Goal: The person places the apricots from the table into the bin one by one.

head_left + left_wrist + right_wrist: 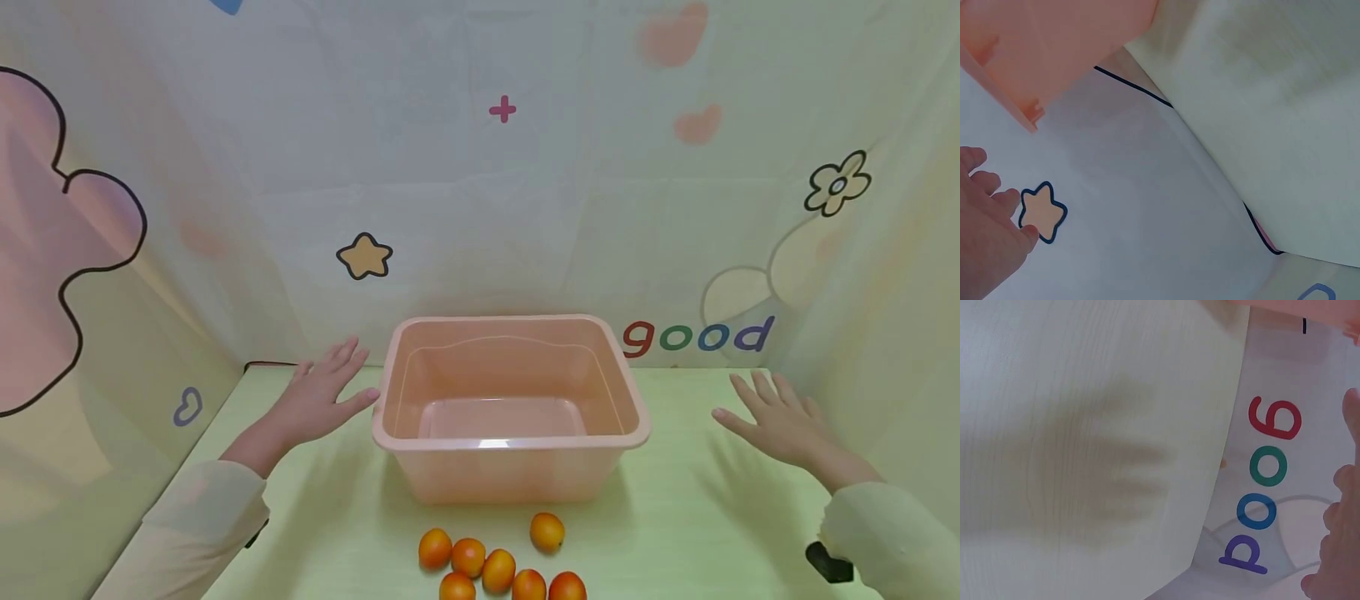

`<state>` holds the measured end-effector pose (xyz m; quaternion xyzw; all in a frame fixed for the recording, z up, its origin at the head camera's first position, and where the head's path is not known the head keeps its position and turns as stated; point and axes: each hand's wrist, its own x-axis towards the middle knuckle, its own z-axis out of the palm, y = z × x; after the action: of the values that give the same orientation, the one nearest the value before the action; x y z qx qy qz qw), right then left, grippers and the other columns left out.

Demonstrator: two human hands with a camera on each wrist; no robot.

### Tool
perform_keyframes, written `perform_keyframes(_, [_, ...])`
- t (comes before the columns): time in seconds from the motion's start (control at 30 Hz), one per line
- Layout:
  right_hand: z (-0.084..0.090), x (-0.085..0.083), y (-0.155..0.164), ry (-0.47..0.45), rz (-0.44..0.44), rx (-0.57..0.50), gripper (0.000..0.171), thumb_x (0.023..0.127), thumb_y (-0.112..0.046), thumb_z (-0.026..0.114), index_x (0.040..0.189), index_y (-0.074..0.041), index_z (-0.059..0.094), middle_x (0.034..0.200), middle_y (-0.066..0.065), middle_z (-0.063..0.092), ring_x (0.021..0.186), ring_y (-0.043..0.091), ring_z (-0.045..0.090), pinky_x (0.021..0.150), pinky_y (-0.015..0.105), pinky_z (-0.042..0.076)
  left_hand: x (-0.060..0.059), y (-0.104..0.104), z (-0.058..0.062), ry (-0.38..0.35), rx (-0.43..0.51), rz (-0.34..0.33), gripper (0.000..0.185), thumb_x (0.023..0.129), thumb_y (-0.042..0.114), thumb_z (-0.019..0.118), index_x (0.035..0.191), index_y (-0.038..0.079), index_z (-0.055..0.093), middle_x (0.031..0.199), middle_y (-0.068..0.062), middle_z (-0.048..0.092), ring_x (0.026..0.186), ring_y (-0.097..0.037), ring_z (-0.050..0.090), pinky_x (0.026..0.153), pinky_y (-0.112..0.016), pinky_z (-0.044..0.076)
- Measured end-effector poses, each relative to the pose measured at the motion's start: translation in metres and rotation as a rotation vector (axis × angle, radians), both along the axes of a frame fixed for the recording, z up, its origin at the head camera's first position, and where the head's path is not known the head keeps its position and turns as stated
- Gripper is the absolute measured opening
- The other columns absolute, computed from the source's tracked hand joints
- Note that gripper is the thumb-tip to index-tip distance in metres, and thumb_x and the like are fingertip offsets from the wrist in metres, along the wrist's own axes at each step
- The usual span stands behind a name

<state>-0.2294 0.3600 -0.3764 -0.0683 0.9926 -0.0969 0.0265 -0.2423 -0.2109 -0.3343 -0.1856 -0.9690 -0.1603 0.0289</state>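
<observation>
A pink plastic basin (517, 471) stands at the middle of the table's far side, and its inside holds nothing. My left hand (322, 400) is raised to the left of it, fingers spread, the thumb close to the rim. Farther out on the right, my right hand (780, 421) hovers over the table with its fingers spread and holds nothing. In front of the basin lie several small orange fruits (498, 571), with one fruit (547, 532) a little apart from the others. The left wrist view catches the basin's side (1066, 44) above the left hand (988, 231).
The pale table (675, 517) ends at a hanging printed cloth (465, 208) behind the basin. Cloth also closes in the left and right sides. The right hand's shadow (1116, 469) falls on the tabletop.
</observation>
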Motion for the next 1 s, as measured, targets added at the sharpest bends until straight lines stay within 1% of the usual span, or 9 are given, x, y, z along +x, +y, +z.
perform_keyframes(0.17, [0.008, 0.008, -0.015, 0.071, 0.086, 0.015, 0.082, 0.086, -0.054, 0.042, 0.139, 0.003, 0.016, 0.14, 0.034, 0.01, 0.127, 0.053, 0.003, 0.088, 0.072, 0.013, 0.001, 0.007, 0.001, 0.003, -0.015, -0.036, 0.07, 0.087, 0.052, 0.042, 0.14, 0.009, 0.025, 0.148, -0.013, 0.013, 0.135, -0.034, 0.011, 0.103, -0.061, 0.006])
perform_keyframes(0.37, [0.012, 0.025, -0.034, 0.151, 0.18, -0.08, 0.079, 0.083, -0.045, 0.053, 0.14, -0.001, 0.02, 0.14, 0.032, 0.017, 0.129, 0.049, 0.009, 0.089, 0.069, 0.018, 0.001, 0.01, -0.005, 0.024, -0.021, -0.081, 0.059, 0.09, 0.042, 0.043, 0.137, 0.009, 0.032, 0.146, -0.014, 0.022, 0.133, -0.033, 0.02, 0.102, -0.061, 0.012])
perform_keyframes(0.5, [0.017, 0.035, -0.043, 0.218, 0.223, -0.126, 0.076, 0.083, -0.04, 0.056, 0.14, -0.005, 0.021, 0.141, 0.029, 0.021, 0.132, 0.044, 0.011, 0.093, 0.067, 0.018, 0.002, 0.009, -0.008, 0.014, -0.01, -0.101, 0.054, 0.09, 0.038, 0.044, 0.136, 0.009, 0.036, 0.145, -0.015, 0.025, 0.131, -0.034, 0.027, 0.101, -0.062, 0.015])
perform_keyframes(0.67, [0.028, 0.044, -0.055, 0.314, 0.271, -0.168, 0.074, 0.082, -0.034, 0.059, 0.141, -0.01, 0.021, 0.144, 0.023, 0.021, 0.135, 0.035, 0.011, 0.102, 0.059, 0.015, 0.0, 0.009, -0.01, 0.02, -0.018, -0.12, 0.051, 0.091, 0.036, 0.044, 0.134, 0.008, 0.039, 0.142, -0.016, 0.029, 0.129, -0.034, 0.03, 0.1, -0.06, 0.02])
perform_keyframes(0.7, [0.031, 0.046, -0.058, 0.335, 0.279, -0.171, 0.074, 0.082, -0.033, 0.06, 0.141, -0.011, 0.022, 0.144, 0.021, 0.021, 0.135, 0.033, 0.012, 0.102, 0.058, 0.017, -0.001, 0.009, -0.011, 0.026, -0.023, -0.123, 0.051, 0.091, 0.035, 0.044, 0.133, 0.007, 0.039, 0.142, -0.016, 0.03, 0.128, -0.034, 0.031, 0.099, -0.06, 0.021])
perform_keyframes(0.77, [0.037, 0.051, -0.066, 0.398, 0.297, -0.167, 0.073, 0.079, -0.032, 0.064, 0.139, -0.013, 0.028, 0.143, 0.016, 0.027, 0.135, 0.028, 0.018, 0.098, 0.057, 0.027, -0.001, 0.009, -0.011, 0.03, -0.023, -0.127, 0.051, 0.091, 0.035, 0.044, 0.133, 0.006, 0.04, 0.141, -0.016, 0.032, 0.128, -0.035, 0.031, 0.099, -0.059, 0.022])
perform_keyframes(0.8, [0.04, 0.053, -0.07, 0.439, 0.307, -0.158, 0.073, 0.077, -0.031, 0.067, 0.138, -0.015, 0.031, 0.142, 0.014, 0.03, 0.134, 0.024, 0.021, 0.096, 0.053, 0.031, -0.001, 0.008, -0.011, 0.031, -0.022, -0.127, 0.051, 0.091, 0.035, 0.044, 0.133, 0.006, 0.04, 0.141, -0.017, 0.032, 0.128, -0.035, 0.031, 0.099, -0.059, 0.022])
perform_keyframes(0.9, [0.045, 0.057, -0.083, 0.576, 0.375, -0.166, 0.071, 0.069, -0.027, 0.073, 0.132, -0.016, 0.042, 0.134, 0.009, 0.043, 0.129, 0.012, 0.031, 0.1, 0.028, 0.035, -0.001, 0.009, -0.011, 0.033, -0.02, -0.131, 0.051, 0.09, 0.034, 0.045, 0.132, 0.005, 0.041, 0.14, -0.017, 0.033, 0.128, -0.035, 0.032, 0.098, -0.058, 0.024])
perform_keyframes(1.0, [0.047, 0.058, -0.095, 0.704, 0.482, -0.197, 0.059, 0.075, -0.038, 0.068, 0.125, -0.013, 0.051, 0.124, 0.009, 0.052, 0.121, 0.009, 0.04, 0.099, 0.004, 0.023, -0.002, 0.01, -0.01, 0.022, -0.016, -0.131, 0.051, 0.09, 0.033, 0.046, 0.132, 0.006, 0.041, 0.141, -0.016, 0.031, 0.128, -0.034, 0.032, 0.098, -0.057, 0.025])
